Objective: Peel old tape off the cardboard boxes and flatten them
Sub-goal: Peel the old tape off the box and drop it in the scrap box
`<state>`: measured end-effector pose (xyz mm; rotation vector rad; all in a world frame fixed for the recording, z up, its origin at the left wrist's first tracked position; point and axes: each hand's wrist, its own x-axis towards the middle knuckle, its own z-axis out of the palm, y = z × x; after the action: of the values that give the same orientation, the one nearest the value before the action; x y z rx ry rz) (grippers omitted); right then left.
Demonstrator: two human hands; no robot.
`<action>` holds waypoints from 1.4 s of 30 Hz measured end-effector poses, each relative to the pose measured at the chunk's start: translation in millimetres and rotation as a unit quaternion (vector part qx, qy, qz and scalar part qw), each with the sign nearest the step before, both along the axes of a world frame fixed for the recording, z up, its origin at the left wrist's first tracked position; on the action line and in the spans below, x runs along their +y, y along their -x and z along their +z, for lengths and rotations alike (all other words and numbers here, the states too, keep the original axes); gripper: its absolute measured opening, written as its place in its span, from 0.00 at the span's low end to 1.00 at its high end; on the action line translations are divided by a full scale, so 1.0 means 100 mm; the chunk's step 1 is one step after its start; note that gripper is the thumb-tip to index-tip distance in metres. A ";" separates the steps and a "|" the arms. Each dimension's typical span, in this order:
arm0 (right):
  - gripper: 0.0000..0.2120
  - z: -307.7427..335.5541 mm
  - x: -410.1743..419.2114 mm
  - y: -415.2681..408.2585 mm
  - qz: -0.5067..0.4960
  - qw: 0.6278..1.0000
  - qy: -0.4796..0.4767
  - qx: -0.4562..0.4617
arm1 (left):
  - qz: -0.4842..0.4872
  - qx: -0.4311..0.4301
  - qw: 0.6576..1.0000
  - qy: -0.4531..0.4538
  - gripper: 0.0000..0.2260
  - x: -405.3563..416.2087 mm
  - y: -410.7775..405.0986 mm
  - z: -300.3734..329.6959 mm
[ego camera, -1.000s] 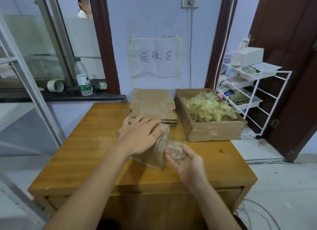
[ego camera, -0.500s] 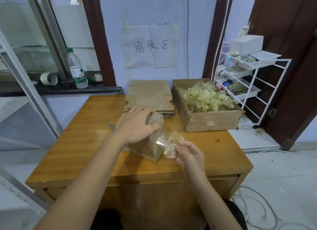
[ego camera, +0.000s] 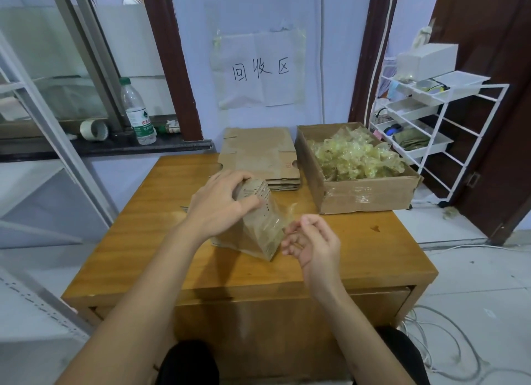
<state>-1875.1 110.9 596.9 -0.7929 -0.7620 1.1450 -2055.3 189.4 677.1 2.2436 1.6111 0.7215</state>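
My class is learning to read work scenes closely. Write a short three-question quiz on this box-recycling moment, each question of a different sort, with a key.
1. True or false: the left hand rests on top of the small cardboard box.
2. Multiple choice: where are the flattened boxes stacked? A) on the floor B) at the table's far edge, left of the open box C) on the white rack
3. Fill in: the open box holds crumpled, peeled-off ____.

Key: 1 true. 2 B. 3 tape; a clear strip of tape also stretches from the small box towards the right hand.
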 end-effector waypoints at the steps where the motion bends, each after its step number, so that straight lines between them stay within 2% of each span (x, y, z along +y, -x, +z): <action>1: 0.10 0.00 0.01 0.01 0.003 1.000 -0.014 -0.027 | 0.002 -0.006 1.000 -0.004 0.25 -0.01 0.02 -0.01; 3: 0.11 0.00 0.02 0.06 0.004 0.998 -0.026 -0.061 | 0.005 -0.013 1.000 -0.011 0.25 -0.04 0.04 -0.02; 6: 0.06 0.04 0.02 0.15 0.003 0.995 -0.025 -0.095 | 0.004 -0.010 1.000 -0.020 0.25 -0.08 0.05 -0.03; 9: 0.05 0.04 0.07 0.23 0.002 0.989 0.003 -0.145 | -0.001 -0.009 1.000 -0.027 0.23 -0.10 0.05 -0.05; 14: 0.02 -0.05 0.15 0.25 -0.015 0.989 0.033 -0.143 | 0.000 -0.024 0.999 -0.023 0.25 -0.09 0.10 -0.07; 16: 0.08 -0.10 0.19 0.26 -0.040 0.986 0.055 -0.154 | -0.002 -0.033 0.999 -0.017 0.26 -0.08 0.12 -0.07; 19: 0.24 -0.14 0.24 0.28 -0.056 0.977 0.086 -0.187 | -0.003 -0.042 0.999 -0.013 0.26 -0.06 0.13 -0.07; 21: 0.30 -0.14 0.25 0.29 -0.061 0.972 0.094 -0.205 | -0.004 -0.044 0.999 -0.010 0.26 -0.04 0.13 -0.08; 25: 0.21 -0.10 0.22 0.38 -0.139 0.945 0.040 -0.292 | 0.002 -0.062 0.998 0.004 0.27 -0.02 0.15 -0.08; 28: 0.16 -0.11 0.17 0.48 -0.173 0.938 -0.007 -0.301 | 0.008 -0.083 0.996 0.011 0.24 0.00 0.18 -0.09; 33: 0.25 -0.18 0.24 0.50 -0.157 0.944 0.015 -0.290 | -0.001 -0.097 0.995 0.030 0.21 0.01 0.22 -0.08; 36: 0.17 -0.21 0.29 0.51 -0.166 0.939 0.001 -0.301 | 0.001 -0.106 0.994 0.032 0.22 0.03 0.22 -0.07; 38: 0.12 -0.22 0.30 0.51 -0.196 0.926 -0.023 -0.321 | 0.000 -0.109 0.994 0.031 0.24 0.04 0.21 -0.07; 42: 0.10 -0.24 0.32 0.53 -0.245 0.888 -0.096 -0.377 | 0.002 -0.114 0.993 0.036 0.24 0.03 0.22 -0.08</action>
<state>-1928.5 143.1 572.5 -1.1941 -1.2029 0.2662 -2077.0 192.3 669.5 2.0254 1.5081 0.8701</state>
